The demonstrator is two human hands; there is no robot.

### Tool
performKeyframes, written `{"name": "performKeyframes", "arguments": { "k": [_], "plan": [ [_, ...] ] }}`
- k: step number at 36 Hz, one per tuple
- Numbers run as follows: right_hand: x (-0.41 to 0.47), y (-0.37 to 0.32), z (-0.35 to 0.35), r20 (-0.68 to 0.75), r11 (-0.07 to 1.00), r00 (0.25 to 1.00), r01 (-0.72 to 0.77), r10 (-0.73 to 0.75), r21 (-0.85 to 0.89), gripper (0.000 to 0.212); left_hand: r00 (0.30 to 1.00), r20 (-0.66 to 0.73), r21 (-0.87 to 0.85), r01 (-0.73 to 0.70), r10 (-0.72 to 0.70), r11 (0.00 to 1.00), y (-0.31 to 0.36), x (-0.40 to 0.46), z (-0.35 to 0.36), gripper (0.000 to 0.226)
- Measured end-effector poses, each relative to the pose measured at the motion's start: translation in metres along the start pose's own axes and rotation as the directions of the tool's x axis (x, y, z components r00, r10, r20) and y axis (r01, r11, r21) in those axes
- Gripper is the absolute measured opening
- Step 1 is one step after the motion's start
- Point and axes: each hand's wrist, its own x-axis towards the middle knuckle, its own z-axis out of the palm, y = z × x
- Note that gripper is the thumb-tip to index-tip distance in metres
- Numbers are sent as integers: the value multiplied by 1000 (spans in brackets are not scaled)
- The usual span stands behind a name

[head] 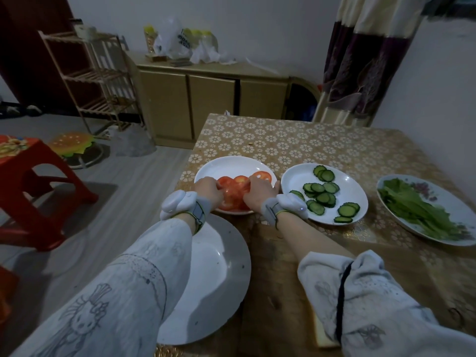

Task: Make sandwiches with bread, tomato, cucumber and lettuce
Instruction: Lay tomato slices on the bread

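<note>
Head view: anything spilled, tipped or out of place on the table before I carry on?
Nothing spilled. One oddity: the empty white plate hangs over the table's near-left edge and could tip. Tomato slices, cucumber slices and lettuce sit within their plates.

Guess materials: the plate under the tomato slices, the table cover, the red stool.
Plate: likely glazed ceramic, white and glossy with soft reflections; could be melamine.
Table cover: looks like vinyl or plastic sheet, printed flower pattern with a sheen.
Stool: probably moulded plastic, uniform glossy red, one-piece legs.
</note>
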Motion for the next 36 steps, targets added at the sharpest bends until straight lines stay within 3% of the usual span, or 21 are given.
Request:
{"name": "performKeyframes", "arguments": {
  "k": [5,12,18,24,30,36],
  "plan": [
    [-4,-8,2,-106,996,994,0,10,91,31,997,-74,-96,14,-21,995,0,-4,-12,28],
    [-16,-7,-13,-132,921,990,14,40,389,30,995,-95,-181,-15,-3,983,2,-14,-16,29],
    [-33,14,-36,-137,875,987,-8,85,484,28,997,-71,-283,-41,22,958,22,-30,-15,30],
    [-59,47,-57,-122,840,985,-41,126,541,21,998,10,-418,-57,67,907,58,-59,-2,31],
    [-97,86,-78,-68,838,986,-94,155,538,18,982,109,-422,-94,153,902,86,-100,19,33],
    [-130,115,-79,-28,838,981,-147,190,526,23,944,311,-522,72,111,850,104,-138,47,28]
  ]
}}
